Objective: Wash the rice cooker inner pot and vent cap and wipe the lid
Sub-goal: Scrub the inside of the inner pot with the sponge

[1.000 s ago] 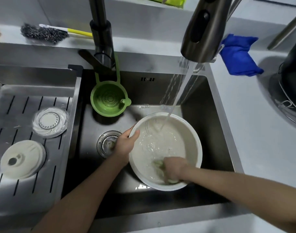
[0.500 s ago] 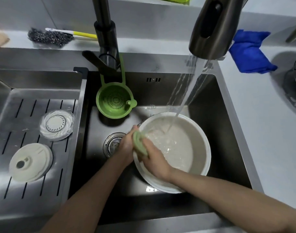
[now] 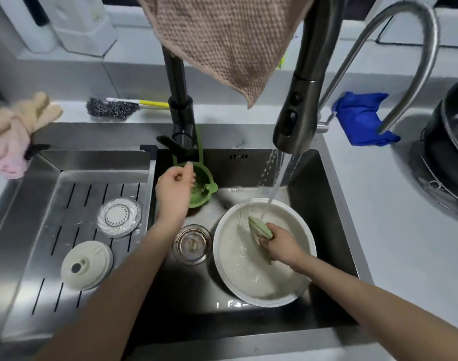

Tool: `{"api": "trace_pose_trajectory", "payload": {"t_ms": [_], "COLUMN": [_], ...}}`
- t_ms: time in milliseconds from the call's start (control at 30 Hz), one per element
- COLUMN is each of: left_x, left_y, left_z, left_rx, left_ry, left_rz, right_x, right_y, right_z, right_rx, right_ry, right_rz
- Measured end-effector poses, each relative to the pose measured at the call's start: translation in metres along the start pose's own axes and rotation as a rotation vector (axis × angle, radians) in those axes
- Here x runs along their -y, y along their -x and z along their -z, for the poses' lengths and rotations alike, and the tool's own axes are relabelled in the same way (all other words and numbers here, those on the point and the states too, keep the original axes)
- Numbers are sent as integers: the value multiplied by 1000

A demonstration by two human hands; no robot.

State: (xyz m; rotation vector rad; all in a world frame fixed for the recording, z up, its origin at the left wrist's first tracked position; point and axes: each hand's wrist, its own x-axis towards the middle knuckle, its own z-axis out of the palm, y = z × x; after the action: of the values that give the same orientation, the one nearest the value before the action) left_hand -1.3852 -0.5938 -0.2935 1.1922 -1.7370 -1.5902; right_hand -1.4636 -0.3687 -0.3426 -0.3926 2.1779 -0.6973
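Under the faucet stream (image 3: 274,190), inner pot (image 3: 251,278) mouth-up

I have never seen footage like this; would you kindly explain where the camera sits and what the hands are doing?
There is no machine here: one wide-angle camera worn on a person's head looks down at their bare arms. The right hand grips a pale green sponge inside the round white inner pot, which sits in the dark steel sink under water running from the dark pull-down tap. The left hand hovers by the green plastic strainer, fingers loosely curled, apparently holding nothing. On the slotted steel drain tray at the left lie a clear round disc and a white round cap.
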Motion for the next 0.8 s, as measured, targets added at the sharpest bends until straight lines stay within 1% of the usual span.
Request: {"api": "trace_pose_trajectory", "payload": {"t_ms": [67,133,267,333,433,567,600,633,700,767,800], "left_x": [-26,-38,-44,-48,-56,-58,-57,-54,-41,-27,-19], "left_y": [-12,-19,-22,-26,-34,-34,-29,-22,0,27,40], "left_z": [8,14,17,17,20,22,20,17,9,1,-2], "left_rx": [-50,-79,-85,-99,-58,-16,10,71,292,539,629], "left_ry": [3,-92,-191,-220,-149,-88,-89,-105,-214,-426,-501], "left_rz": [-49,-112,-186,-182,-111,-25,-12,11,127,295,379], "right_x": [10,17,21,18,12,5,5,5,8,14,18], "right_y": [2,3,8,11,13,21,25,28,35,43,47], "right_z": [6,9,7,5,4,4,5,7,10,12,13], "right_rx": [5,27,34,44,56,58,54,47,38,41,47], "right_ry": [-78,-133,-116,-85,-76,-167,-210,-262,-386,-495,-534], "right_rz": [-47,-89,-165,-194,-230,-254,-256,-256,-250,-230,-214]}}
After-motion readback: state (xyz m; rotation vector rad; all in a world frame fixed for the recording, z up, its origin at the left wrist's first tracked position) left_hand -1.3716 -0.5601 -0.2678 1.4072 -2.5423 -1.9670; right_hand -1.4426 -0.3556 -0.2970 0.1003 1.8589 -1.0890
